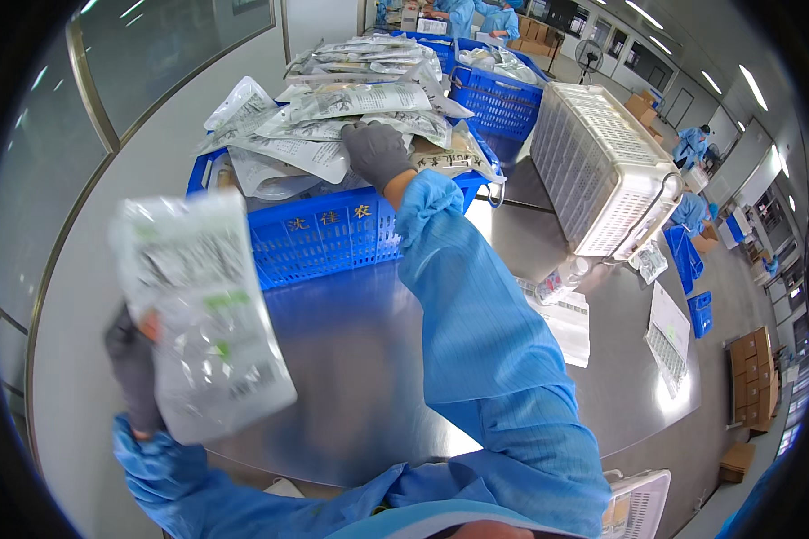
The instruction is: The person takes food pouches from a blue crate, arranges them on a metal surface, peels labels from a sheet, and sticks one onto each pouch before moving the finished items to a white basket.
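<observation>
A white plastic food pouch (208, 305) with green and dark print is raised at the left. My gloved left hand (137, 368) grips its left edge, and the pouch is slightly blurred. Farther off, a blue perforated crate (324, 238) is heaped above its rim with similar flat pouches (333, 101). My right hand (374, 154), in a grey glove, reaches onto the near part of this heap. Its fingers are bent over the pouches, and their tips are hidden, so whether they grip one does not show.
Right of the crate, a white perforated crate (593, 166) lies on its side on the steel table (351, 359). Another blue crate (494, 103) stands behind. Papers (562, 323) and a plastic bottle (564, 277) lie at the right. Co-workers in blue gowns (692, 148) are farther off.
</observation>
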Available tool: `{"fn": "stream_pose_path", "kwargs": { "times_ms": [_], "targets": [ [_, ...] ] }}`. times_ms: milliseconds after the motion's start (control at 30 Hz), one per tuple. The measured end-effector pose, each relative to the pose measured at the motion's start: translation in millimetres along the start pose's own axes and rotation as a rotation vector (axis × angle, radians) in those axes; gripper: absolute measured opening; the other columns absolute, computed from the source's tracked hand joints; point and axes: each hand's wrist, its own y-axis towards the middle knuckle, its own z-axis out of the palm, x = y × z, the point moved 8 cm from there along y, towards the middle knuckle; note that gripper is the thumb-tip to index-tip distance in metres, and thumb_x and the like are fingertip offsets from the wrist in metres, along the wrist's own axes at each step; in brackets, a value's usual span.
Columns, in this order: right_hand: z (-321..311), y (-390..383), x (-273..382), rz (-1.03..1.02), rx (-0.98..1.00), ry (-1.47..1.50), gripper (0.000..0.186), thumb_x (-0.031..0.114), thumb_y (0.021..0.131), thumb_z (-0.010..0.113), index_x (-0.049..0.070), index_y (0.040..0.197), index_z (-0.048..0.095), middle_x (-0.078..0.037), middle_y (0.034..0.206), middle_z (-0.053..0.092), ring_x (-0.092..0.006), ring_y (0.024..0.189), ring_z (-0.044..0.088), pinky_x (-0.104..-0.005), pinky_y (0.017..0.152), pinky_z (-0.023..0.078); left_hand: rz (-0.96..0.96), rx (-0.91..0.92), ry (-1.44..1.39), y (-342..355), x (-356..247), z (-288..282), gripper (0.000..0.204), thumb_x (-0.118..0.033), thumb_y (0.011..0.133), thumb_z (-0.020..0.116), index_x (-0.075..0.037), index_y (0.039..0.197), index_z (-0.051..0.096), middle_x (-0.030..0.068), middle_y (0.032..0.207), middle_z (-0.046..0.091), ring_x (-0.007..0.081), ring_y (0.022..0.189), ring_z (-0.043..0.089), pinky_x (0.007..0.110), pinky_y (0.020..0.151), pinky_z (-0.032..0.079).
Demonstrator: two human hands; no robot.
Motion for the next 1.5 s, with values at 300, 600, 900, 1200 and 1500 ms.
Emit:
{"fn": "stream_pose_path", "kwargs": {
  "times_ms": [300, 600, 900, 1200, 1500],
  "targets": [
    [-85.7, -7.8, 21.3, -0.025, 0.172, -0.120, 0.014, 0.016, 0.079, 0.060, 0.015, 0.087, 0.071, -0.009, 0.079, 0.071, -0.0282, 0.074, 0.070, -0.0404, 0.061, 0.052, 0.308, 0.402, 0.433, -118.7, 31.9, 123.8, 0.015, -0.006, 0.064, 0.072, -0.003, 0.075, 0.062, 0.0134, 0.084, 0.058, 0.0339, 0.081, 0.055, 0.045, 0.067, 0.045],
    [-179.6, -196.0, 11.4, 0.117, 0.067, 0.283, 0.021, 0.022, 0.074, 0.070, 0.012, 0.093, 0.070, -0.012, 0.072, 0.065, -0.0310, 0.065, 0.065, -0.0398, 0.057, 0.049, 0.447, 0.618, 0.455, -187.9, 41.1, 233.0, 0.010, -0.018, 0.065, 0.066, -0.009, 0.070, 0.064, 0.0110, 0.072, 0.059, 0.0320, 0.072, 0.057, 0.047, 0.064, 0.045],
    [-137.1, -373.2, 29.7, 0.420, 0.422, 0.184, 0.018, 0.026, 0.072, 0.070, 0.012, 0.083, 0.066, -0.011, 0.071, 0.064, -0.0320, 0.064, 0.064, -0.0429, 0.057, 0.048, 0.414, 0.979, 0.662, -269.6, 57.9, 325.0, 0.017, -0.026, 0.069, 0.062, -0.011, 0.069, 0.069, 0.0118, 0.072, 0.065, 0.0313, 0.071, 0.063, 0.045, 0.065, 0.049],
    [-103.1, -512.8, 97.8, 0.426, 0.513, 0.015, 0.027, 0.019, 0.082, 0.059, 0.014, 0.108, 0.063, -0.006, 0.112, 0.066, -0.0283, 0.096, 0.066, -0.0412, 0.072, 0.055, 0.472, 0.827, 0.264, -272.3, 44.4, 294.7, 0.034, -0.028, 0.077, 0.061, -0.006, 0.102, 0.067, 0.0123, 0.102, 0.066, 0.0343, 0.095, 0.059, 0.046, 0.084, 0.047],
    [-94.0, -531.0, 114.8, 0.477, 0.605, 0.209, 0.053, 0.033, 0.080, 0.068, 0.016, 0.128, 0.053, -0.015, 0.134, 0.050, -0.0392, 0.112, 0.054, -0.0552, 0.085, 0.049, 0.354, 0.918, 0.064, -270.7, 56.2, 277.3, 0.036, -0.016, 0.079, 0.056, -0.003, 0.111, 0.065, 0.0155, 0.126, 0.059, 0.0337, 0.124, 0.048, 0.042, 0.101, 0.040]
  ]
}}
